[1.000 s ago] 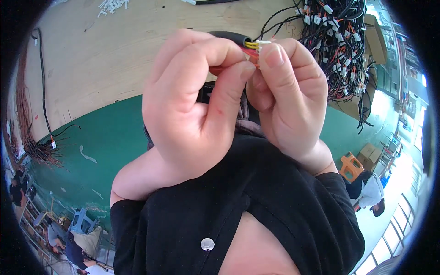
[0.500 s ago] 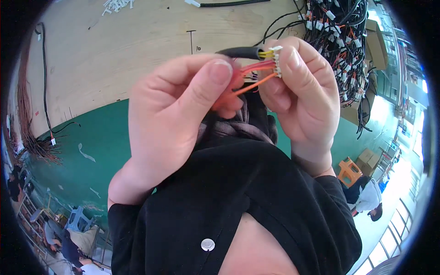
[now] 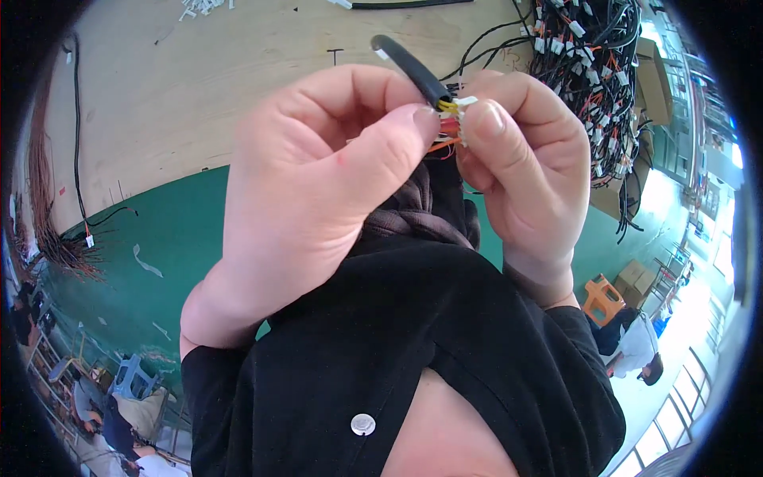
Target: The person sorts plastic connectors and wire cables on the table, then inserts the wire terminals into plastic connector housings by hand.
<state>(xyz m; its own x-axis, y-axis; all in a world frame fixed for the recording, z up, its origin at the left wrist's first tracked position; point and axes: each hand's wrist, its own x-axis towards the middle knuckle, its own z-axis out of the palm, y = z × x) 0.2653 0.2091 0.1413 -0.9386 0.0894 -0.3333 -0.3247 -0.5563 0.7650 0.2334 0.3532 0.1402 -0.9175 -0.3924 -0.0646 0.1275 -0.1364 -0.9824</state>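
My right hand pinches a small white wire connector between thumb and forefinger. Yellow wires run from it into a black cable sleeve, which tilts up to the left over my left fingers. Red and orange wires also come out of the connector. My left hand is closed on these wires, thumb tip close beside the connector. The thumb hides where the wires pass through the fingers.
A large heap of black cables with white plugs lies at the right of the wooden table. Bundled brown wires hang over its left edge. Small white connectors lie at the back. Other people sit farther off on both sides.
My left hand has slid right along the wires, up against the connector. The black sleeve has swung from nearly level to a steep tilt. My right hand keeps its pinch.
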